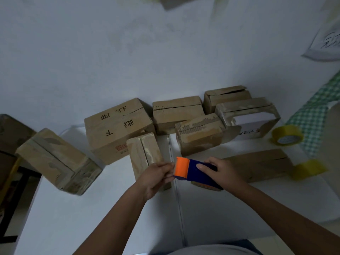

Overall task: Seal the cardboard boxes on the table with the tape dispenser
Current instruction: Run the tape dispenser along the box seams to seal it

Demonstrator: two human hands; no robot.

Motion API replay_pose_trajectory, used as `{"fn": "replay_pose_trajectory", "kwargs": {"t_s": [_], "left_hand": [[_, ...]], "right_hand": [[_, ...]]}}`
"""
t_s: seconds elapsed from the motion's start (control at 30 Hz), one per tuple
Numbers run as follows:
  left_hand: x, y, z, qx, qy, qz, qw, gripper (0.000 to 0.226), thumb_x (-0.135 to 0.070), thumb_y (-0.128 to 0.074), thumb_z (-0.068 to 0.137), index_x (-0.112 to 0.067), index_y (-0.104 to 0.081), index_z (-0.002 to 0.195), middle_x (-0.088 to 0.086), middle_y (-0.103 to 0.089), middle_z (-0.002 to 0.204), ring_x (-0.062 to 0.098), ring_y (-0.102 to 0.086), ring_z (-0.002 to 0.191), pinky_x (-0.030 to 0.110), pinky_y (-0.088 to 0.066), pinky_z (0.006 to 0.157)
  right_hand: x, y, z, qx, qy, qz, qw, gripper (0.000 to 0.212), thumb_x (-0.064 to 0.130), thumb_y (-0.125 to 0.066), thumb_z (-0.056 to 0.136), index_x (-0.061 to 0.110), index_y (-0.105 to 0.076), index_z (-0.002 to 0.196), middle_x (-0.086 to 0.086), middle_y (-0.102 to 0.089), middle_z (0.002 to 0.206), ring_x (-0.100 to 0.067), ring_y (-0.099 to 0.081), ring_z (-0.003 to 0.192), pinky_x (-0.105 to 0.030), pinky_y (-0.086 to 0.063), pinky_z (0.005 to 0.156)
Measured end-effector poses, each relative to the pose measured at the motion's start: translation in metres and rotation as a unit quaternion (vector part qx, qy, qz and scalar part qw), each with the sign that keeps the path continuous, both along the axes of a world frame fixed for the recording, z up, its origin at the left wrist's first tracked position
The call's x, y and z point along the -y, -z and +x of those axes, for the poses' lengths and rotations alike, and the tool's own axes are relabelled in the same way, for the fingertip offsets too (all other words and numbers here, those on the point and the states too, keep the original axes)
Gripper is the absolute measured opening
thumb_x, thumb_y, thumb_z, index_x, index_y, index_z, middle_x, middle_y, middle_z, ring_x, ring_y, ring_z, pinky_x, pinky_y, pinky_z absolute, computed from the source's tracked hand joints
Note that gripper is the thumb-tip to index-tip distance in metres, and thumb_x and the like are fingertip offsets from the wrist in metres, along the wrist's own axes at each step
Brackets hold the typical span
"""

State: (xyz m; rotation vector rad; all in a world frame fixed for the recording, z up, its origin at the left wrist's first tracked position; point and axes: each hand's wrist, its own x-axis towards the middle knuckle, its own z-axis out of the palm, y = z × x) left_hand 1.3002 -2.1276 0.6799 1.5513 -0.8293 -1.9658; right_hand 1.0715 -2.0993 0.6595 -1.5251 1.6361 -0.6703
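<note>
**Dispenser held over table, both hands**

Left hand (156, 174) pinches at the orange front of the blue-and-orange plastic tape dispenser (195, 171), above narrow brown cardboard box (145, 153). Right hand (219, 172) grips its blue body. Yellow tape roll (287, 135) far right.

head cam | looks forward-down, steep | near hands (184, 173) | table (92, 218) and wall behind

pale blue-white wall (110, 52), white table (92, 218), dim light
</note>
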Motion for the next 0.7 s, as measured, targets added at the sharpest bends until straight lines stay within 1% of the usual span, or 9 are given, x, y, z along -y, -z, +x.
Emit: {"fn": "replay_pose_trajectory", "kwargs": {"t_s": [0.13,0.2,0.3,0.37,0.43,0.5,0.57,0.63,0.7], "left_hand": [[-0.001,0.004,0.001,0.004,-0.019,-0.002,1.000,0.016,-0.011,-0.058,0.098,-0.002,-0.068,0.105,0.009,-0.068,0.082,0.012,-0.066,0.071,0.022,-0.055,0.065],[-0.004,0.006,0.001,0.027,-0.017,-0.004,0.999,0.015,-0.012,-0.059,0.098,-0.004,-0.069,0.104,0.008,-0.069,0.081,0.011,-0.065,0.070,0.021,-0.053,0.063],[-0.009,0.012,0.002,0.068,-0.030,-0.024,0.997,0.018,-0.015,-0.059,0.098,-0.004,-0.070,0.106,0.012,-0.070,0.090,0.015,-0.064,0.078,0.024,-0.054,0.067],[-0.013,0.015,0.002,0.091,-0.039,-0.040,0.994,0.019,-0.014,-0.057,0.099,-0.003,-0.070,0.107,0.017,-0.071,0.098,0.021,-0.064,0.083,0.031,-0.056,0.076],[-0.017,0.015,0.004,0.106,-0.043,-0.053,0.992,0.020,-0.012,-0.055,0.099,-0.003,-0.071,0.106,0.020,-0.072,0.102,0.024,-0.066,0.087,0.036,-0.056,0.084],[-0.022,0.013,0.007,0.101,-0.054,-0.061,0.992,0.019,-0.009,-0.054,0.099,-0.002,-0.071,0.104,0.019,-0.073,0.099,0.020,-0.068,0.083,0.028,-0.058,0.074],[-0.027,0.009,0.010,0.086,-0.079,-0.063,0.991,0.018,-0.007,-0.054,0.099,-0.001,-0.071,0.099,0.017,-0.074,0.089,0.017,-0.069,0.074,0.022,-0.055,0.062],[-0.031,0.007,0.019,0.074,-0.123,-0.062,0.988,0.015,-0.006,-0.056,0.098,0.000,-0.070,0.096,0.014,-0.071,0.081,0.018,-0.066,0.073,0.024,-0.055,0.066],[-0.034,0.008,0.039,0.080,-0.172,-0.067,0.980,0.014,-0.005,-0.057,0.097,0.002,-0.069,0.096,0.016,-0.068,0.083,0.022,-0.063,0.078,0.028,-0.055,0.075]], "right_hand": [[0.003,-0.004,-0.001,-0.037,-0.025,0.011,0.999,0.038,0.053,-0.050,0.092,0.018,-0.065,0.097,0.006,-0.068,0.090,-0.005,-0.065,0.080,-0.020,-0.051,0.066],[0.006,-0.006,0.000,-0.054,-0.034,0.014,0.998,0.045,0.060,-0.044,0.091,0.021,-0.065,0.093,0.008,-0.068,0.086,-0.003,-0.064,0.077,-0.019,-0.049,0.064],[0.010,-0.007,0.005,-0.110,-0.066,0.017,0.992,0.060,0.074,-0.036,0.084,0.022,-0.067,0.083,0.006,-0.068,0.077,-0.005,-0.063,0.069,-0.026,-0.052,0.064],[0.014,-0.009,0.009,-0.143,-0.089,0.017,0.986,0.068,0.080,-0.033,0.079,0.022,-0.068,0.084,0.005,-0.068,0.076,-0.007,-0.063,0.068,-0.031,-0.055,0.068],[0.016,-0.013,0.012,-0.160,-0.107,0.015,0.981,0.065,0.077,-0.036,0.081,0.021,-0.067,0.089,0.005,-0.069,0.080,-0.006,-0.063,0.071,-0.029,-0.055,0.071],[0.016,-0.017,0.015,-0.167,-0.122,0.002,0.978,0.055,0.072,-0.041,0.085,0.023,-0.065,0.093,0.006,-0.068,0.082,-0.004,-0.062,0.072,-0.026,-0.054,0.070],[0.018,-0.022,0.017,-0.187,-0.136,-0.012,0.973,0.053,0.071,-0.042,0.087,0.023,-0.064,0.091,0.007,-0.065,0.079,-0.003,-0.059,0.070,-0.024,-0.051,0.067],[0.020,-0.025,0.017,-0.214,-0.156,-0.019,0.964,0.055,0.070,-0.042,0.087,0.021,-0.065,0.092,0.008,-0.062,0.078,-0.003,-0.057,0.068,-0.023,-0.049,0.065],[0.022,-0.026,0.011,-0.233,-0.177,-0.019,0.956,0.058,0.071,-0.040,0.087,0.019,-0.065,0.092,0.006,-0.063,0.080,-0.005,-0.057,0.070,-0.026,-0.050,0.067]]}}
